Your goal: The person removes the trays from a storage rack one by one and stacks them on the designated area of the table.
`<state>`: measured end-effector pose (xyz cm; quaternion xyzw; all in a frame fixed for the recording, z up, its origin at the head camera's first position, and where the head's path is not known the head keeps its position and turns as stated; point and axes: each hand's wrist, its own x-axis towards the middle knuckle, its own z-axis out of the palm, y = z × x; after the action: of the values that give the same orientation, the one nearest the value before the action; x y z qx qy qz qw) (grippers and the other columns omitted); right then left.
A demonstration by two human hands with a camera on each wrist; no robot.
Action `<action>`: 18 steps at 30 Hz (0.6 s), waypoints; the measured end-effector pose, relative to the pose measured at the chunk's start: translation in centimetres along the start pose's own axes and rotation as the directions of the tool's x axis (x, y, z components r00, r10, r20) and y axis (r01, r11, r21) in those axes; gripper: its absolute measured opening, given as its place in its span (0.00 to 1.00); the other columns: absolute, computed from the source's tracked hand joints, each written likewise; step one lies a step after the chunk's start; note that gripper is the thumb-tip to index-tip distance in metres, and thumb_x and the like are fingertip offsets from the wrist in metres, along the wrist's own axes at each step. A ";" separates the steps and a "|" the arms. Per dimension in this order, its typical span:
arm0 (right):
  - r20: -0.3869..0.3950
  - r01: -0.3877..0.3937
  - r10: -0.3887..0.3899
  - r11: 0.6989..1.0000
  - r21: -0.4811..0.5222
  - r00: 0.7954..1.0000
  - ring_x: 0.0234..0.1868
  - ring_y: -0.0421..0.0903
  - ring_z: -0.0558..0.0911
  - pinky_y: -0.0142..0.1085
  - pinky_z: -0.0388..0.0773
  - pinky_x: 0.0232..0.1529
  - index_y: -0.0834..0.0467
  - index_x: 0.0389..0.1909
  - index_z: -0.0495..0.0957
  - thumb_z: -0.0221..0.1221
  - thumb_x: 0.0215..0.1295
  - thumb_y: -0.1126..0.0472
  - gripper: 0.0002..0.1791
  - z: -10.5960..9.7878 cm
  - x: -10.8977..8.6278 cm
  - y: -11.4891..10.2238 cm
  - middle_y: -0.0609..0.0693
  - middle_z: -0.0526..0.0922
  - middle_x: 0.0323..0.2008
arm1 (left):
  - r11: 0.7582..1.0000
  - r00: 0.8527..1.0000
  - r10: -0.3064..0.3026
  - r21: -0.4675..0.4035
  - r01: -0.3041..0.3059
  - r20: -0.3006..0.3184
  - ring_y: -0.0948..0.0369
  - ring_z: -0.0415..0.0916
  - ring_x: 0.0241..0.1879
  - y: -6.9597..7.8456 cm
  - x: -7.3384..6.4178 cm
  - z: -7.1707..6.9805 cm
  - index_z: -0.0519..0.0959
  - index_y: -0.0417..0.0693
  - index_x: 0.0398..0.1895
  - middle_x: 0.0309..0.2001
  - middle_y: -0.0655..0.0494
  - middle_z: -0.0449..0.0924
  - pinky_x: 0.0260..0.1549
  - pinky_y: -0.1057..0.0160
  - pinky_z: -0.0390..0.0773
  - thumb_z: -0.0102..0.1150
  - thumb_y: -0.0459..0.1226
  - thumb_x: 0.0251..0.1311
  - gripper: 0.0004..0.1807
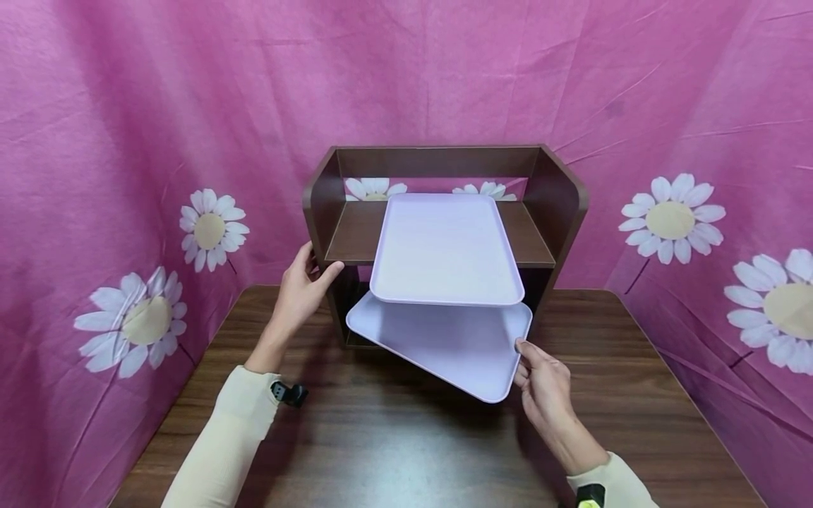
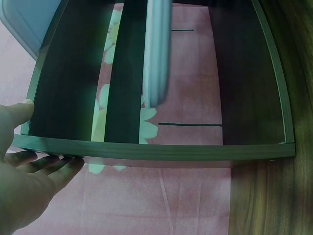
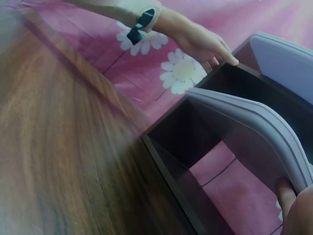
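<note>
A dark brown desktop shelf [image 1: 438, 161] stands at the back of the table. On its upper board lies a pale lilac tray [image 1: 447, 247], jutting out over the front. Below it, a stack of similar trays [image 1: 457, 342] sits askew, partly inside the lower compartment, its right front corner sticking out; layered rims show in the right wrist view. My right hand [image 1: 546, 386] pinches this lower stack by its right edge, thumb on top. My left hand [image 1: 301, 288] holds the shelf's left side, thumb at the front edge and fingers [image 2: 66, 174] around the outside of the panel.
The wooden table [image 1: 394, 451] runs in front of and beside the shelf. A pink curtain [image 1: 190, 85] with large white daisies hangs behind and along both sides. Black bands are on both wrists.
</note>
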<state>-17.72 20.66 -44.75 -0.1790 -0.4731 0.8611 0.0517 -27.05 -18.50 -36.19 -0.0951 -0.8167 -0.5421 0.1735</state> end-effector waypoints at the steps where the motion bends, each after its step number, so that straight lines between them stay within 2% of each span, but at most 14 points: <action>1: 0.003 -0.002 0.002 1.000 -0.003 1.000 0.21 0.36 0.59 0.27 0.56 0.21 0.55 0.24 0.85 0.55 0.81 0.67 0.21 -0.1 0.0 -0.2 0.40 0.69 0.17 | 1.000 1.000 0.000 0.002 0.000 0.000 0.43 0.75 0.71 0.0 0.0 0.0 0.66 0.43 0.79 0.72 0.37 0.74 0.73 0.47 0.75 0.67 0.41 0.73 0.35; 8: 0.054 -0.005 0.007 0.999 -0.037 0.999 0.21 0.37 0.59 0.28 0.54 0.22 0.55 0.24 0.87 0.56 0.81 0.65 0.21 -0.6 0.0 -1.6 0.42 0.72 0.17 | 1.000 1.000 0.002 -0.004 -0.002 0.000 0.43 0.76 0.70 0.0 0.0 0.0 0.67 0.43 0.78 0.71 0.37 0.75 0.72 0.46 0.76 0.68 0.42 0.73 0.35; 13: 0.100 -0.002 0.009 0.998 -0.067 0.995 0.25 0.39 0.55 0.27 0.52 0.23 0.54 0.23 0.86 0.56 0.82 0.64 0.22 -1.2 0.1 -2.4 0.41 0.69 0.17 | 1.000 1.000 0.000 -0.007 0.000 0.002 0.43 0.76 0.70 0.0 0.0 0.0 0.67 0.43 0.78 0.71 0.38 0.75 0.72 0.46 0.77 0.68 0.42 0.72 0.36; 18: 0.124 -0.003 0.013 0.997 -0.077 0.992 0.23 0.38 0.56 0.27 0.52 0.22 0.53 0.24 0.87 0.56 0.81 0.65 0.21 -1.5 0.0 -2.9 0.41 0.69 0.17 | 1.000 1.000 0.002 0.004 -0.002 -0.002 0.43 0.76 0.70 -0.1 0.0 0.0 0.67 0.43 0.78 0.71 0.38 0.75 0.72 0.46 0.77 0.68 0.41 0.73 0.35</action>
<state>-17.44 23.46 -43.10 -0.1288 -0.5072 0.8521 0.0118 -27.09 -18.57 -36.28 -0.0950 -0.8175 -0.5404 0.1748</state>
